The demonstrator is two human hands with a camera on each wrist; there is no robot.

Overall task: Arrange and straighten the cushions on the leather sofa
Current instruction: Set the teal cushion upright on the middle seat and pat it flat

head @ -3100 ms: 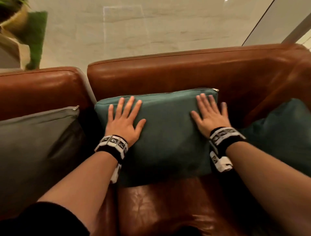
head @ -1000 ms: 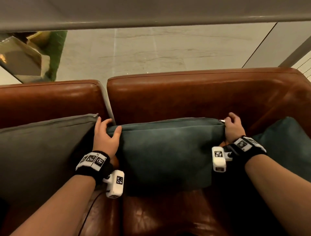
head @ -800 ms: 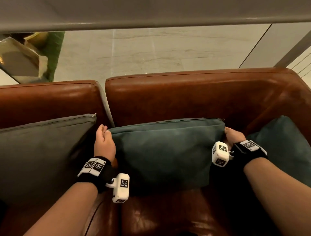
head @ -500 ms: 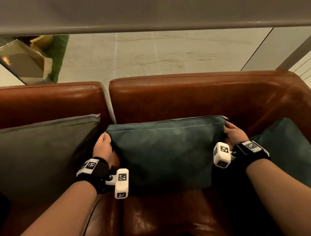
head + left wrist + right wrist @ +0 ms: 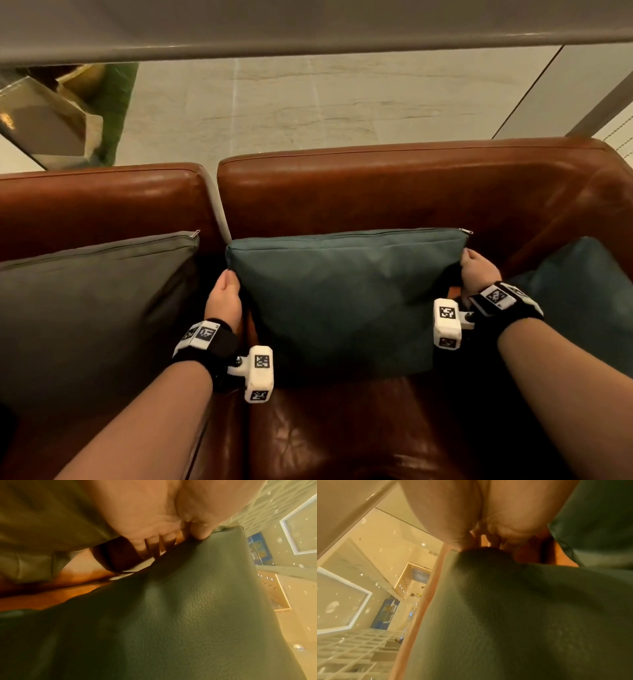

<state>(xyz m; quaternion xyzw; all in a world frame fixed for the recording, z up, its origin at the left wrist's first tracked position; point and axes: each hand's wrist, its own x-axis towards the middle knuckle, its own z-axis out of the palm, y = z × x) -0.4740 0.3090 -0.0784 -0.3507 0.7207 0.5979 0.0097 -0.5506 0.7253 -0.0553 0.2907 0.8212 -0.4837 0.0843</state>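
Cushion, grey-olive square fabric (image 5: 92, 308), zip pull at its top right corner, leaning against the left back panel of the brown leather sofa (image 5: 376, 192); it lies just outside the left hand (image 5: 224, 301), on the far side from the thumb.

Left hand: set at the left edge of the teal rectangular fabric cushion (image 5: 342, 301), low in the gap between the two cushions. Thumb lies on the front face near the upper left corner; fingers (image 5: 150, 539) curl behind the edge, so the hand grips the cushion side. Black wrist strap with white coded tags and a white camera block sits below it.

Teal rectangular cushion: between the two hands, upright against the right back panel, lower edge resting on the seat, zip seam along the top with the pull at the upper right corner.

Right hand (image 5: 476, 274): at the right edge of the same cushion, just under the upper right corner, fingers curled and clamped on the fabric edge. Same strap and camera block at the wrist.

Second teal fabric cushion (image 5: 582, 294): beyond the right hand, propped in the sofa's right corner, partly cut off by the frame.

Pale marble floor (image 5: 342, 102) behind the sofa back.
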